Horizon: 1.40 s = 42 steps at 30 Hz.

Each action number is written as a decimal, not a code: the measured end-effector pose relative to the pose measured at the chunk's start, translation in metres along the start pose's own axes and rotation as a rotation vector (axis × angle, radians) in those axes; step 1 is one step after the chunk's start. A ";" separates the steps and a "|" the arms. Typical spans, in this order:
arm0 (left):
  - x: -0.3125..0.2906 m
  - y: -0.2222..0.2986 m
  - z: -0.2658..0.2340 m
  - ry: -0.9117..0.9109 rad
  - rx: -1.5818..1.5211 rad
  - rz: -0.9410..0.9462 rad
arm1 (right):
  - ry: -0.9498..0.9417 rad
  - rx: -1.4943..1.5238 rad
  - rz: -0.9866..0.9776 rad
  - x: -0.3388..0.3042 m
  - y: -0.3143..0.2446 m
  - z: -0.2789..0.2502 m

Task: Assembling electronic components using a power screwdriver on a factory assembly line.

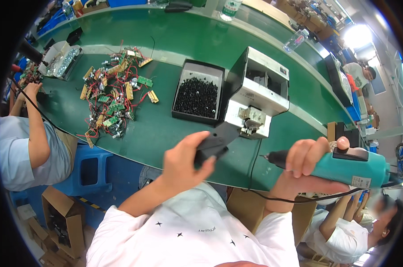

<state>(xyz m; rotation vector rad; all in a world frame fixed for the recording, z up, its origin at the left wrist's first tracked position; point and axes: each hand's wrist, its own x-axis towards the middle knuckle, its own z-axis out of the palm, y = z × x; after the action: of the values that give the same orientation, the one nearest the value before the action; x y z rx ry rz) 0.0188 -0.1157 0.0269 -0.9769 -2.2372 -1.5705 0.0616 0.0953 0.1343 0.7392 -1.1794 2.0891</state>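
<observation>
My left hand [183, 160] is closed round a black plastic part [217, 142], flat and angular, held over the front of the green bench. In my right hand [306, 164] is a teal electric screwdriver [357, 168] with a black nose, its tip pointing left toward the black part but apart from it. A black cable [277, 200] hangs from the tool's rear. Beyond my left hand stands a white and metal screw feeder [259, 84]. A black tray [199, 91] of small black screws lies beside it.
A heap of wired circuit boards [114, 91] covers the bench's left part. Behind it is a box of silvery parts [61, 60]. A co-worker [32, 142] sits at the left near a blue stool [88, 167]; another person [344, 227] is at lower right.
</observation>
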 end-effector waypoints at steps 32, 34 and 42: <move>0.077 0.014 -0.106 0.233 -0.334 0.398 | 0.217 -0.519 0.025 -0.021 0.010 -0.060; 0.063 -0.001 -0.099 0.392 -0.313 0.439 | 0.192 -0.477 -0.042 -0.020 0.004 -0.073; 0.131 -0.007 -0.112 0.295 -0.527 0.356 | 0.370 -0.882 0.098 0.022 0.016 -0.209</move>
<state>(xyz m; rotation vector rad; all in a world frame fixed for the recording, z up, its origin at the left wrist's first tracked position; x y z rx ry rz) -0.1040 -0.1681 0.1371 -1.1017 -1.3880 -2.0077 0.0010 0.2783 0.0487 -0.1129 -1.7154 1.4345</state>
